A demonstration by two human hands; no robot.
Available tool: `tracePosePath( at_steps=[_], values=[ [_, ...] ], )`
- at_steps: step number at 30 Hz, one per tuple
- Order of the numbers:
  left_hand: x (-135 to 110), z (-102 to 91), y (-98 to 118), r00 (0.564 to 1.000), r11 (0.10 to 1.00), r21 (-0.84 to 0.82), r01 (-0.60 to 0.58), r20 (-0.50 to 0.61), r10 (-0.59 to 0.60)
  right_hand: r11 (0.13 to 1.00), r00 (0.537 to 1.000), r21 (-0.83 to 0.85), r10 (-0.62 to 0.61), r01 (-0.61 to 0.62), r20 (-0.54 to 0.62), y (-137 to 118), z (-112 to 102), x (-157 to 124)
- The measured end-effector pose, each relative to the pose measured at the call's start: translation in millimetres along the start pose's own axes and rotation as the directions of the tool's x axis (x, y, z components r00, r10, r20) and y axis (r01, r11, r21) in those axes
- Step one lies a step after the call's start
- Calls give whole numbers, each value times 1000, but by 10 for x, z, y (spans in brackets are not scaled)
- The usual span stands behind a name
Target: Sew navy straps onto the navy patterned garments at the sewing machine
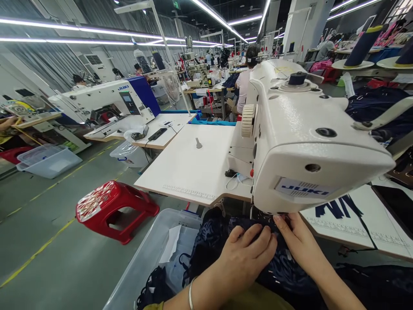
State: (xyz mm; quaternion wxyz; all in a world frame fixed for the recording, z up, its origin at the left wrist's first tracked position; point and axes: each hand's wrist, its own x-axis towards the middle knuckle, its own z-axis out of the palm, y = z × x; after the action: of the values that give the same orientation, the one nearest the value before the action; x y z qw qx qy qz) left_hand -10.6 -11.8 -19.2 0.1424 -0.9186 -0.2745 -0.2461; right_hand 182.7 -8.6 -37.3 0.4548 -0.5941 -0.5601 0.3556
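A white JUKI sewing machine fills the right of the head view, its head end toward me. Dark navy patterned fabric lies bunched under the machine's needle end and across my lap. My left hand rests on top of this fabric, fingers curled and pressed onto it. My right hand lies beside it, fingertips pushed against the fabric right under the machine head. The needle itself is hidden by the machine body.
A white table extends left of the machine. A clear plastic bin holding dark pieces stands at my lower left, a red stool lies tipped on the floor. Other sewing stations and workers sit farther back.
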Motion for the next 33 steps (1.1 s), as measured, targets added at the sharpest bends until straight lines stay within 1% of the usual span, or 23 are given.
tracePosePath(
  at_steps=[7,11,15,18,24,29,33],
  values=[
    [-2,-6,28,1000,1000,0,21,4,-21,999,1000,-43,-15,14,-5,-19,-46,49],
    [5,12,23,1000,999,15,31,-8,-31,993,998,-120,-21,13,-60,-8,-30,95],
    [29,56,18,998,997,51,58,5,-58,973,992,-229,13,-41,-122,-28,-30,172],
    [54,66,20,996,995,44,91,16,-92,959,991,-283,-14,-25,-136,-53,-32,244],
    [106,20,11,992,992,-3,127,-20,-127,963,986,-267,-73,30,-151,-6,0,360],
    [132,14,17,986,985,-48,166,21,-165,966,981,-250,-109,67,-160,58,15,401],
    [149,22,33,985,984,-45,173,10,-173,964,976,-252,-132,85,-173,83,13,418]
  ],
)
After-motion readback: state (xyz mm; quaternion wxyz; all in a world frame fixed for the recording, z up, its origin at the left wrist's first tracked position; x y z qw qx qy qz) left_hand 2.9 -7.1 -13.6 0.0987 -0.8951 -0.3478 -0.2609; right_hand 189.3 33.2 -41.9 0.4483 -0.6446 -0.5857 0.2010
